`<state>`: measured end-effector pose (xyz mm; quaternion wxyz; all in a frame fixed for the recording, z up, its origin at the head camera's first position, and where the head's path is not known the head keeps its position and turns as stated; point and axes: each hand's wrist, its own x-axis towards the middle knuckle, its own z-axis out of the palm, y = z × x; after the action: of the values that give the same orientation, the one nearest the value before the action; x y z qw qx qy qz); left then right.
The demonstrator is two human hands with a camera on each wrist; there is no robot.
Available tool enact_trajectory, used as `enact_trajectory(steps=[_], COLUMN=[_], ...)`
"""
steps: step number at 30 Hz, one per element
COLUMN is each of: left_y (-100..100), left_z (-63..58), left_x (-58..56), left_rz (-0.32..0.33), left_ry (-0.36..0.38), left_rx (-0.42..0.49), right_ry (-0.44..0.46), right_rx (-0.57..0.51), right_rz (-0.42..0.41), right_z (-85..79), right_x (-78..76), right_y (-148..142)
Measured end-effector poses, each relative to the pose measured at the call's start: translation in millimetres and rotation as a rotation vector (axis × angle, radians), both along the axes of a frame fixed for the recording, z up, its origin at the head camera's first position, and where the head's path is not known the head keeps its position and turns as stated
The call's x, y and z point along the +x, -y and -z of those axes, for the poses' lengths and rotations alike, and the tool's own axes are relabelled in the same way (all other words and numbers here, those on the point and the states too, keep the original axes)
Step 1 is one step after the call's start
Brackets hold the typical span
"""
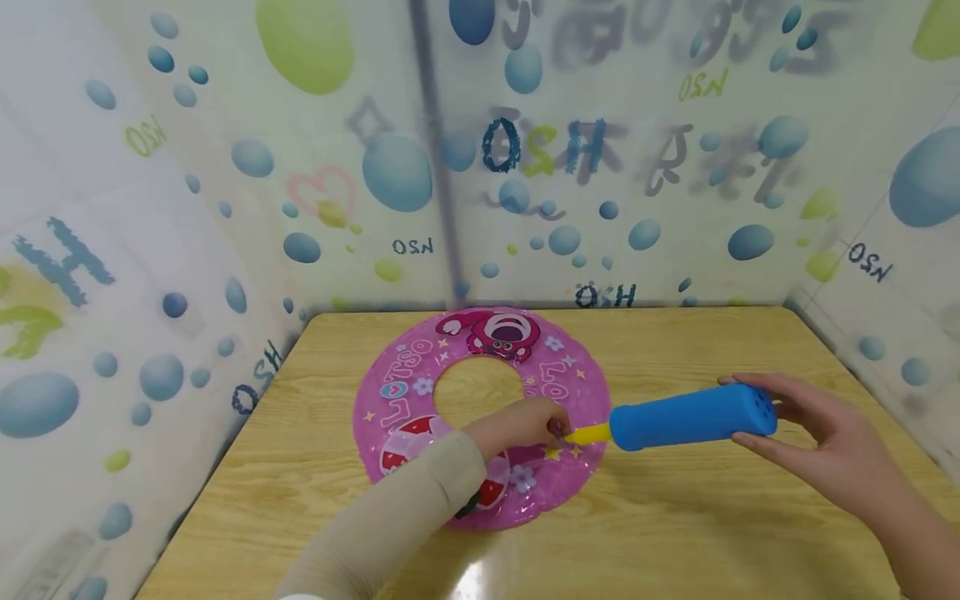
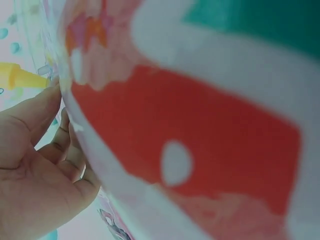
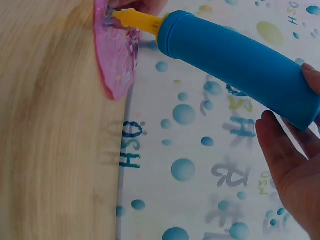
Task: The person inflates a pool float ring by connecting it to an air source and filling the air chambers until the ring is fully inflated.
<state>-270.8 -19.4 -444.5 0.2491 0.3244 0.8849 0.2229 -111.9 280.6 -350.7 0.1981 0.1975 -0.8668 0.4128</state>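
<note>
While the left hand (image 1: 525,423) pinches the valve (image 2: 44,70) of the pink ring (image 1: 581,379), lower centre of the head view, and the right hand (image 1: 828,437) grips the blue pump (image 1: 690,419), seat the yellow nozzle (image 1: 590,434) squarely.

Bare desk (image 1: 712,342) lies open to the left of the pink ring (image 1: 382,396), and I see a wider stretch right of it. Straight in from the ring's right, the blue pump (image 1: 690,417) bars the way, with the right hand (image 1: 825,433) at its far end. The left hand (image 1: 528,423) and sleeve (image 1: 405,508) block the ring's near side. Behind the ring, the wall (image 1: 637,192) stops any reach.
</note>
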Motion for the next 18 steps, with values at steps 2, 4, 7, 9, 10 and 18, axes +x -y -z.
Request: enact_trajectory(steps=[2, 4, 7, 9, 10, 18], left_y=[0.0, -0.1, -0.3, -0.6, -0.6, -2.7], left_z=[-1.2, -2.8, -3.7, -3.5, -3.0, 0.2], left_x=[0.5, 1.2, 1.7, 2.0, 1.8, 0.8], left_rz=[-0.005, 0.001, 0.015, 0.018, 0.019, 0.012], left_ry=[0.001, -0.01, -0.033, -0.047, -0.054, -0.08], left_rx=[-0.002, -0.006, -0.011, -0.019, -0.025, -0.056], right_ry=[0.036, 0.068, 0.129, 0.174, 0.199, 0.311], right_rx=[0.02, 0.037, 0.082, 0.105, 0.118, 0.134], right_rz=[0.052, 0.089, 0.134, 0.162, 0.175, 0.232], right_z=[3.8, 8.3, 15.2, 20.0, 22.4, 36.5], right_x=[3.3, 5.6, 8.4, 10.3, 10.9, 12.3], right_y=[-5.7, -12.7, -24.4, -30.8, -33.4, -42.2])
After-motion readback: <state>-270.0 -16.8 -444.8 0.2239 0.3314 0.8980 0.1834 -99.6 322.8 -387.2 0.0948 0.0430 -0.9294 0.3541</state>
